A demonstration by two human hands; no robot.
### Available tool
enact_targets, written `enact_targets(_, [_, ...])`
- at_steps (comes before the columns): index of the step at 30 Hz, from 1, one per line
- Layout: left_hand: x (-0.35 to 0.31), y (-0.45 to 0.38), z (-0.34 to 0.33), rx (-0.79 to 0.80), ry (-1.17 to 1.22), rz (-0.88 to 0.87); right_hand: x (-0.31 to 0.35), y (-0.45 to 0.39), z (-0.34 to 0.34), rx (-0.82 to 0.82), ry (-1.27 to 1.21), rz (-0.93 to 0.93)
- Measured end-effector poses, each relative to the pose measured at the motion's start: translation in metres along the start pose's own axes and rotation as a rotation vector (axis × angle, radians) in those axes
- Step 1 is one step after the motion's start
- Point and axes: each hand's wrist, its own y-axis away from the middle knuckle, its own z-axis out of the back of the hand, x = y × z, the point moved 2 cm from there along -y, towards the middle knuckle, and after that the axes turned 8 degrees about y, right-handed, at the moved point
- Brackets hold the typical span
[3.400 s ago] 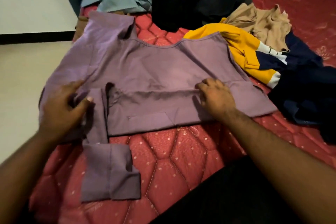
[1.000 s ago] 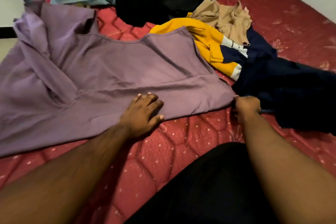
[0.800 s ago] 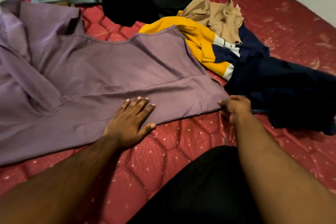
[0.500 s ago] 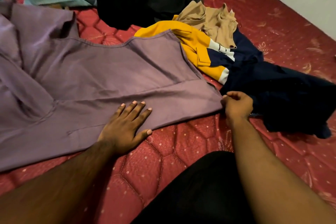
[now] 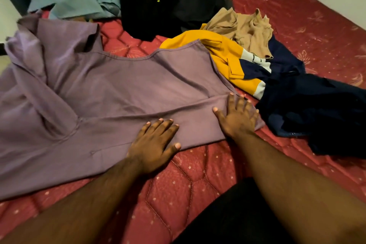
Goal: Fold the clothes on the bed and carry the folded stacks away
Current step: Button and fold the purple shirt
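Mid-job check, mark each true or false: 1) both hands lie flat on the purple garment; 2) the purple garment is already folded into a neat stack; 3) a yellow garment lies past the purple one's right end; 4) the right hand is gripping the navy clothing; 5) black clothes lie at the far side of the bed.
1) True: left hand and right hand press flat on the purple garment.
2) False: it lies spread out.
3) True: yellow garment.
4) False: it rests on the purple garment, beside the navy clothing.
5) True: black clothes.
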Motion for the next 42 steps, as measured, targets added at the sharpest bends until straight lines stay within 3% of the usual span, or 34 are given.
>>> enact_targets(2, [-0.012, -0.016, 0.006, -0.073, 0.071, 0.031, 0.031, 0.015, -0.006, -0.051, 0.029, 0.205])
enact_targets(4, [-0.017, -0.031, 0.005, -0.131, 0.071, 0.095, 0.053, 0.024, -0.018, 0.002, 0.033, 0.337])
enact_targets(9, [-0.009, -0.025, -0.024, -0.129, -0.125, 0.153, 0.033, -0.007, -0.015, -0.002, -0.014, 0.159])
enact_targets(12, [-0.011, -0.027, -0.025, -0.103, -0.119, 0.172, 0.055, 0.008, -0.019, -0.133, 0.045, 0.369])
enact_targets(14, [-0.01, -0.026, -0.024, -0.067, -0.123, 0.182, 0.065, 0.012, -0.024, -0.095, 0.122, 0.473])
enact_targets(17, [-0.008, -0.026, -0.021, -0.03, -0.123, 0.158, 0.061, 0.005, -0.01, -0.109, 0.143, 0.177])
enact_targets(19, [-0.015, -0.033, -0.018, 0.013, -0.126, 0.165, 0.078, 0.018, -0.007, -0.2, 0.149, 0.246])
enact_targets(21, [-0.021, -0.034, -0.017, 0.06, -0.113, 0.158, 0.086, 0.03, -0.017, -0.117, 0.105, 0.349])
enact_targets(24, [-0.002, -0.021, -0.014, 0.05, -0.106, 0.118, 0.042, 0.003, -0.021, -0.01, 0.031, 0.16])
enact_targets(27, [0.025, -0.007, 0.003, 0.115, -0.183, 0.059, 0.017, -0.008, -0.009, -0.04, 0.027, 0.019])
enact_targets(29, [0.027, -0.006, 0.007, 0.135, -0.197, 0.045, 0.057, 0.014, -0.011, -0.108, 0.033, 0.229])
enact_targets(32, [0.024, 0.004, 0.004, 0.107, -0.169, 0.025, 0.103, 0.049, -0.023, -0.046, 0.106, 0.585])
enact_targets(38, [0.127, 0.097, 0.04, 0.063, -0.219, 0.008, 0.063, 0.024, -0.011, -0.002, 0.15, 0.403])
enact_targets(42, [0.117, 0.119, 0.035, 0.049, -0.23, 0.082, 0.15, 0.087, -0.017, 0.011, 0.232, 0.906])
